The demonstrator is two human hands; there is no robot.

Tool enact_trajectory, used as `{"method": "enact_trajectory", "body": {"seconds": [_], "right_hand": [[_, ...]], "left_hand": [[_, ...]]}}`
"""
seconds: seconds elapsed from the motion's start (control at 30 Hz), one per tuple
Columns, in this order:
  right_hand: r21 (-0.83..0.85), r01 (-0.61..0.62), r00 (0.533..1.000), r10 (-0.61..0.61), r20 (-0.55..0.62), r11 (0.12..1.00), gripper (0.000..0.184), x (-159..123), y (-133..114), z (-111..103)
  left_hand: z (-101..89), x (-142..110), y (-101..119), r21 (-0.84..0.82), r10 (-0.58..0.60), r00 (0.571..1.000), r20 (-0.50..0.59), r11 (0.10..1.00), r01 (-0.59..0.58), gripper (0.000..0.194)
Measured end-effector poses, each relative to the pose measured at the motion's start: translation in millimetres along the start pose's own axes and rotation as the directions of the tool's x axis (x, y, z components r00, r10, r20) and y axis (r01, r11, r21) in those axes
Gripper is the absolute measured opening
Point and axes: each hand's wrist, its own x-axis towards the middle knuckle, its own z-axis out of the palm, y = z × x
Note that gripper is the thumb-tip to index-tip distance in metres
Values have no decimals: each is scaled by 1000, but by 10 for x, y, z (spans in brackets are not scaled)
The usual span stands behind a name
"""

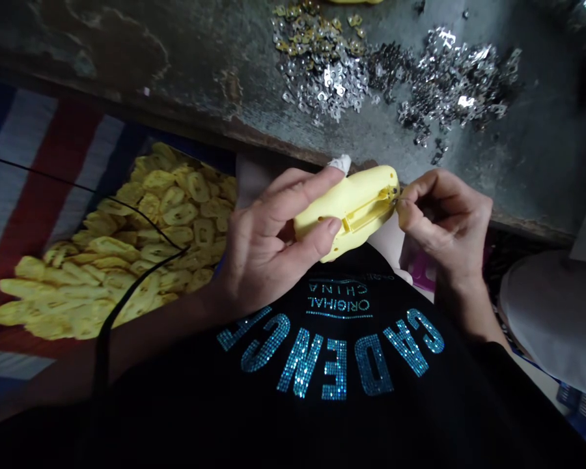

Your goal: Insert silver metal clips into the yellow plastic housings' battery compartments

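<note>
My left hand [283,228] is closed around a yellow plastic shell [351,208], held tilted just in front of the table edge. A long slot like a battery compartment [368,212] faces up in the shell, with a small dark piece at its right end. White wrapping covers a fingertip of this hand. At that right end of the shell, my right hand [442,218] pinches with thumb and forefinger. Something thin and small seems to be between those fingertips, too small to name.
Small metal contact pieces [459,81] lie in heaps on the grey metal table [195,65], some of them gold-coloured. Below on the left, many yellow plastic shells [166,208] fill a striped sack [43,150]. A black cord [127,296] crosses the left side. A pale round seat [551,312] stands right.
</note>
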Motion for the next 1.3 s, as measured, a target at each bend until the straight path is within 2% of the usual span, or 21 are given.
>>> {"method": "enact_trajectory", "body": {"seconds": [0.2, 0.33, 0.53, 0.7, 0.93, 0.97, 1.03, 1.13, 1.23, 1.3], "right_hand": [[-23, -1, 1000, 2, 15, 1000, 21, -2, -5, -22], [-61, 24, 999, -22, 30, 998, 15, 1, -27, -36], [-120, -55, 995, 65, 81, 991, 20, 8, -75, -88], [-73, -28, 991, 37, 127, 997, 20, 19, -35, -152], [-109, 30, 999, -26, 42, 994, 12, 18, -19, -210], [-106, 29, 999, -24, 49, 994, 12, 38, -15, -209], [-88, 17, 996, -9, 93, 996, 25, 92, -1, -205], [-48, -18, 979, 28, 204, 999, 39, 171, 11, -203], [-26, -28, 970, 33, 243, 999, 36, 199, 8, -196], [-9, -20, 971, 21, 239, 1000, 30, 181, 23, -179]], "left_hand": [[-5, 21, 2, 18, 36, 999, 3, 999, -36, 55], [-11, 28, -3, 60, 69, 997, 14, 996, -70, 57], [-20, 23, -22, 79, 66, 997, 44, 994, -70, 60], [-16, 25, -10, 83, 57, 997, 47, 995, -61, 58], [-19, 40, -28, 82, 36, 999, 35, 996, -39, 55], [-21, 42, -22, 100, 29, 999, 39, 994, -33, 54], [-25, 48, 9, 139, 12, 998, 58, 990, -20, 53], [-24, 60, 85, 157, 25, 995, 100, 987, -41, 56], [-12, 78, 146, 125, 49, 989, 137, 990, -66, 61], [-9, 94, 152, 52, 31, 984, 173, 998, -40, 70]]}}
